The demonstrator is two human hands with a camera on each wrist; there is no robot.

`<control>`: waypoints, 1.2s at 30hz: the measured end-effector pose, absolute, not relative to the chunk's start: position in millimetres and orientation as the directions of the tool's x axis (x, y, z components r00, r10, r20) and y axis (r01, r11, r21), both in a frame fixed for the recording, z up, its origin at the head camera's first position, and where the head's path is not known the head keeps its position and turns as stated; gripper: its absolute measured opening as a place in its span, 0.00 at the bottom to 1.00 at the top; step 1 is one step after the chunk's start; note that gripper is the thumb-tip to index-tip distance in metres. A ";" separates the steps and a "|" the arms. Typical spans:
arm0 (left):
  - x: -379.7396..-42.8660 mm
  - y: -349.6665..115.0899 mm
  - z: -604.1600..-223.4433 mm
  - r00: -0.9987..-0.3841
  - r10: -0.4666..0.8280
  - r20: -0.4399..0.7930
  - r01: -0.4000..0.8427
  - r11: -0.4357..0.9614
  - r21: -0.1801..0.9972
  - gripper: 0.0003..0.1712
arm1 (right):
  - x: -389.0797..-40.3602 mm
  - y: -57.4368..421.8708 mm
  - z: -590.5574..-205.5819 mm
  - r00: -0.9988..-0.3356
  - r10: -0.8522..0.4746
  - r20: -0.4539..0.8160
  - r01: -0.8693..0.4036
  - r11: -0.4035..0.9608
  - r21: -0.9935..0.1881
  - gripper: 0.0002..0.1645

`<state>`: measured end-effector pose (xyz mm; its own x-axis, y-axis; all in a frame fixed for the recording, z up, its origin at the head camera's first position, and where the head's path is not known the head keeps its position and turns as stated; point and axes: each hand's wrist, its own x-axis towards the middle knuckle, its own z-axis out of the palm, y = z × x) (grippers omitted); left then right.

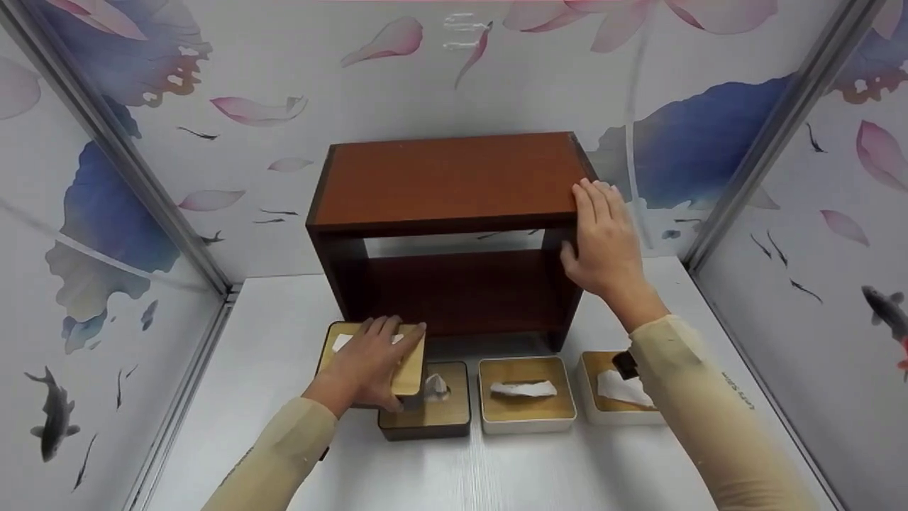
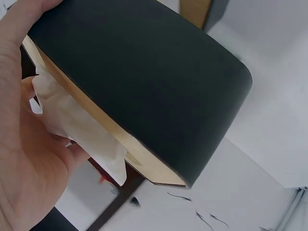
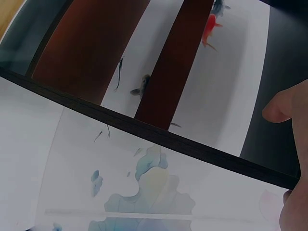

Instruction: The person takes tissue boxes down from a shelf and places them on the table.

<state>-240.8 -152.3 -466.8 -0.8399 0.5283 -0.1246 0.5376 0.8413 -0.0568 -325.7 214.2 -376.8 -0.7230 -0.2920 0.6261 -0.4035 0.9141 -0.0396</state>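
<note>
My left hand (image 1: 372, 362) grips a tissue box (image 1: 411, 380) with dark sides and a pale wood lid, its fingers spread across the top. White tissue (image 2: 82, 125) pokes out under the palm in the left wrist view. This box overlaps a second dark tissue box (image 1: 454, 415) in the head view and sits by the front left corner of a reddish-brown wooden shelf (image 1: 454, 181). At the shelf's upper right corner, my right hand (image 1: 606, 238) holds the side panel, fingers over the top edge and thumb (image 3: 279, 107) on the inner face.
Two white-sided tissue boxes, a middle one (image 1: 528, 411) and a right one (image 1: 599, 401), stand in front of the shelf. The white table (image 1: 269, 319) is enclosed by walls (image 1: 454, 92) printed with petals and fish. Metal posts (image 1: 766, 135) mark the corners.
</note>
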 end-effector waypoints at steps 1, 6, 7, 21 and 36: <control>-240.0 -155.2 -467.4 -0.843 0.525 -0.118 0.533 0.844 -0.052 0.73 | -325.7 214.0 -376.7 -0.723 -0.291 0.627 -0.403 0.914 -0.040 0.46; -235.6 -169.7 -470.1 -0.857 0.506 -0.097 0.513 0.856 -0.061 0.73 | -326.1 214.1 -377.6 -0.719 -0.292 0.631 -0.407 0.913 -0.042 0.46; -234.7 -172.7 -470.8 -0.860 0.502 -0.094 0.508 0.859 -0.063 0.73 | -326.2 214.1 -377.9 -0.718 -0.293 0.632 -0.408 0.912 -0.041 0.46; -225.9 -213.1 -488.2 -0.882 0.465 -0.072 0.470 0.881 -0.059 0.73 | -325.3 213.2 -377.0 -0.731 -0.286 0.619 -0.409 0.911 -0.061 0.46; -225.6 -241.5 -525.3 -0.913 0.404 -0.059 0.405 0.914 -0.005 0.73 | -325.9 214.0 -378.5 -0.727 -0.280 0.627 -0.403 0.913 -0.058 0.46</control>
